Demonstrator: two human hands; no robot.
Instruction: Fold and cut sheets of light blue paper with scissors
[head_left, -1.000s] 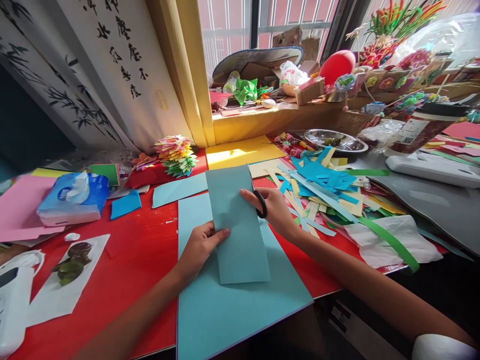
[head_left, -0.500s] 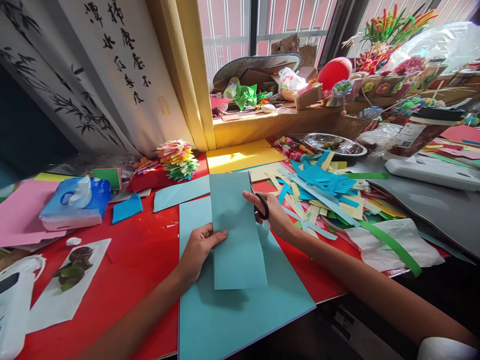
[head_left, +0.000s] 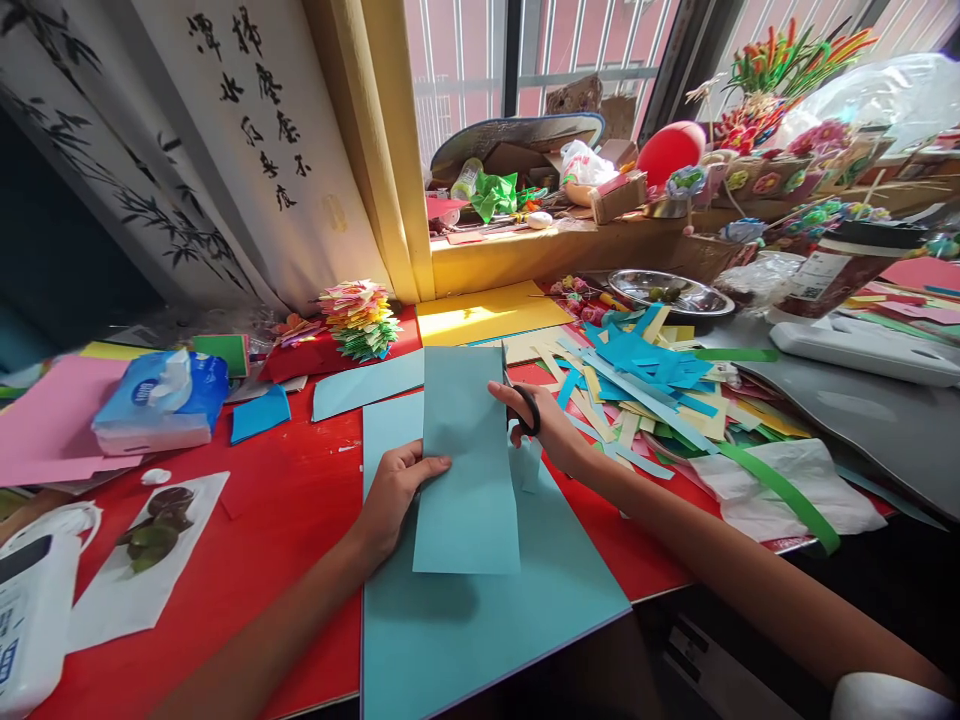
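A light blue sheet of paper (head_left: 469, 510) is held up over the table, pinched along its left edge by my left hand (head_left: 397, 490), thumb on top. My right hand (head_left: 551, 430) grips black-handled scissors (head_left: 530, 410) at the sheet's right edge. The blades are mostly hidden behind and beside the paper. A narrow cut piece (head_left: 527, 465) hangs below the scissors. Under both hands lies a larger light blue sheet (head_left: 540, 610), and a separate light blue piece (head_left: 367, 385) rests behind it on the left.
Cut paper strips (head_left: 637, 365) pile up to the right, near a metal bowl (head_left: 671, 292). Left on the red table (head_left: 285, 560) are a tissue pack (head_left: 161, 400), a blue paper piece (head_left: 260, 413) and a folded-paper stack (head_left: 358, 320). A lidded cup (head_left: 844, 265) leans at far right.
The lower end of the held sheet has swung slightly left. The cut piece beside the scissors shows a little more. Both hands keep their grips; the whole view has shifted slightly.
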